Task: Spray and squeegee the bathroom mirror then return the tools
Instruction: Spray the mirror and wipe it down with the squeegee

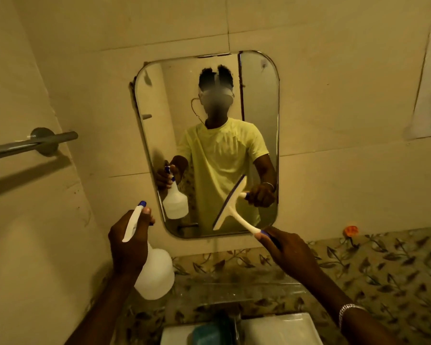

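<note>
Mirror hangs ahead on the wall. My left hand grips the spray bottle, nozzle aimed at the glass; my right hand clasps the squeegee, its blade against the lower glass, apparently for wiping.

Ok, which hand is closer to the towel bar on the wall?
Left. The left hand, holding the spray bottle, is below and right of the towel bar. The right hand, gripping the squeegee, is farther right.
</note>
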